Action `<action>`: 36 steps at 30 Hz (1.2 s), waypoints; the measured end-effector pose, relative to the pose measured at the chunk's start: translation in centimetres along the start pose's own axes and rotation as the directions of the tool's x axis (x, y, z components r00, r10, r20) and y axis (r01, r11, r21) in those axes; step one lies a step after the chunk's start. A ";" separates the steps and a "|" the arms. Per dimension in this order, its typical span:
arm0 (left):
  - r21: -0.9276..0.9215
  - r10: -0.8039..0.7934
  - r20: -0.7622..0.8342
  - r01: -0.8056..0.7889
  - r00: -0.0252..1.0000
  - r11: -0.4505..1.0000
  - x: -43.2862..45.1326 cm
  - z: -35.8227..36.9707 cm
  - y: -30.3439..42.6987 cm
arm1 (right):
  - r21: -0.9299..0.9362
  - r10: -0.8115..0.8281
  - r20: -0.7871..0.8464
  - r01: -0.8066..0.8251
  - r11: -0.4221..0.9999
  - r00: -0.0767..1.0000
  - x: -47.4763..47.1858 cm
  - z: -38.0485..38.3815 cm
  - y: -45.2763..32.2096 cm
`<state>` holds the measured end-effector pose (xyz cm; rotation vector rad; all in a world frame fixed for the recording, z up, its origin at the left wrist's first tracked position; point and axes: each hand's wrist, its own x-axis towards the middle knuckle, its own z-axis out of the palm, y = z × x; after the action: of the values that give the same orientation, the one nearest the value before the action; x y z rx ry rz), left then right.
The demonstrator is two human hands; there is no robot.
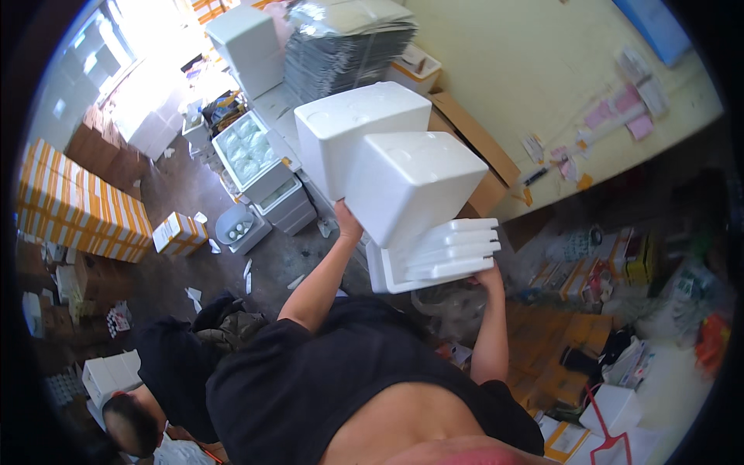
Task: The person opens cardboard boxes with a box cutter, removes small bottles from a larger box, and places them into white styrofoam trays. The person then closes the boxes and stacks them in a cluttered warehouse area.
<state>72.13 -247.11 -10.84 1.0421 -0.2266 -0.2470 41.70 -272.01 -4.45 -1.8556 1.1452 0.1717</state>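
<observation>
Before my chest is a tilted load of white foam boxes with several foam lids (pixel 450 250) stacked at its near end. My left hand (pixel 349 222) grips the load's left side, by the corner where the rear foam box (pixel 363 116) meets the front foam box (pixel 418 174). My right hand (pixel 487 275) holds the near right end, under the lids and the rim of a lowest foam piece (pixel 381 273). Most of the fingers of both hands are hidden behind the foam. Whether the load's far end rests on the table is unclear.
A pale table (pixel 511 75) runs along the right, with a cardboard box (pixel 474 151) at its edge and a stack of silvery sheets (pixel 343 52). Foam boxes of bagged goods (pixel 247 145) stand left. Taped cartons (pixel 81 203) line the floor. Another person (pixel 174 372) bends close on my left.
</observation>
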 end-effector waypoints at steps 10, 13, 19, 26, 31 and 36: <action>0.057 0.154 -0.039 -0.152 0.987 0.987 5.1 1.9 8.6 | 0.359 -0.069 -0.163 0.125 0.925 0.984 6.3 5.1 -2.0; -0.101 0.173 -0.029 -0.175 0.985 0.979 5.5 4.8 10.2 | 0.487 -0.113 -0.274 0.239 0.840 0.955 7.2 4.2 -0.8; 0.028 0.325 0.001 -0.325 0.946 0.945 6.1 7.1 12.2 | 0.366 -0.095 -0.258 0.189 0.912 0.961 5.6 5.2 -4.9; -0.442 0.072 0.023 -0.054 0.997 0.896 11.3 10.5 17.1 | 0.693 -0.003 -0.226 0.163 0.702 0.974 8.3 8.1 -5.6; -0.599 0.156 -0.078 -0.172 0.985 0.782 18.4 6.1 20.9 | 0.660 -0.007 -0.195 0.137 0.739 0.981 9.8 9.0 -8.1; -0.633 0.308 -0.277 -0.414 0.910 0.654 18.5 -5.9 25.9 | 0.890 0.072 -0.331 0.286 0.355 0.941 10.0 12.4 -6.7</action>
<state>93.88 -235.47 10.07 0.2499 -0.1838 0.1205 56.40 -268.02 -12.68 -0.8626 0.9658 -0.7850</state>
